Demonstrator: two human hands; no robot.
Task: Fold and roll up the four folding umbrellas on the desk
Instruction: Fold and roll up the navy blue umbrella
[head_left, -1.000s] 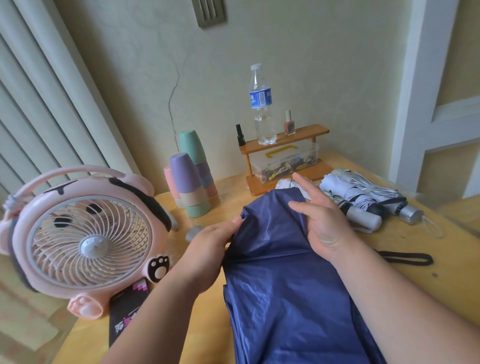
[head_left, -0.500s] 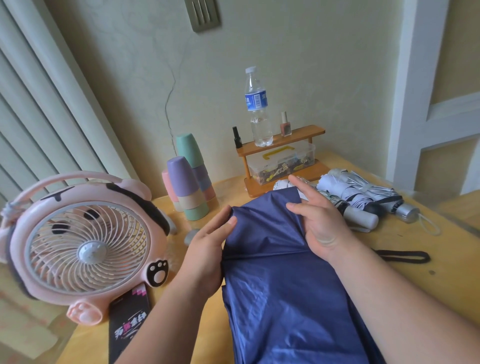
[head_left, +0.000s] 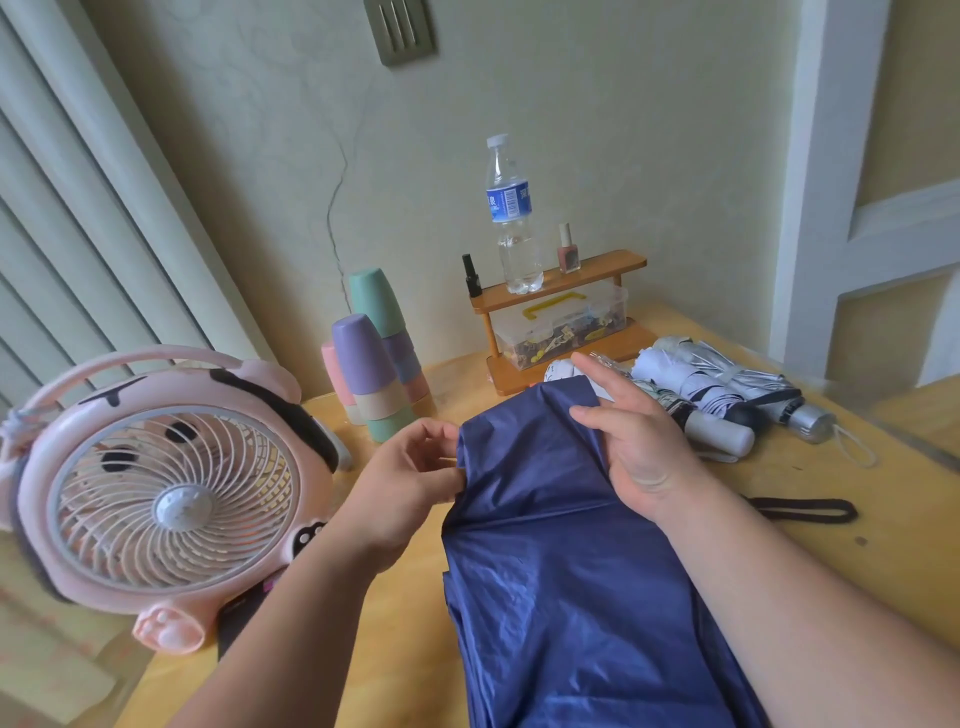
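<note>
Blue umbrella (head_left: 571, 571) lies near-to-far (far end by shelf (head_left: 602, 266)); left hand (head_left: 410, 483) pinches edge, right hand (head_left: 641, 441) straight-fingered atop.

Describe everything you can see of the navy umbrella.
The navy umbrella is thin, glossy, creased fabric, collapsed but not rolled, its ribs and handle hidden. It lies on the wooden desk, running out of frame below. The left hand pinches its left edge; the right hand presses flat on its right side.

The left hand (head_left: 410, 478) pinches the navy umbrella (head_left: 571, 561) canopy's edge while the right hand (head_left: 641, 441) presses it.
</note>
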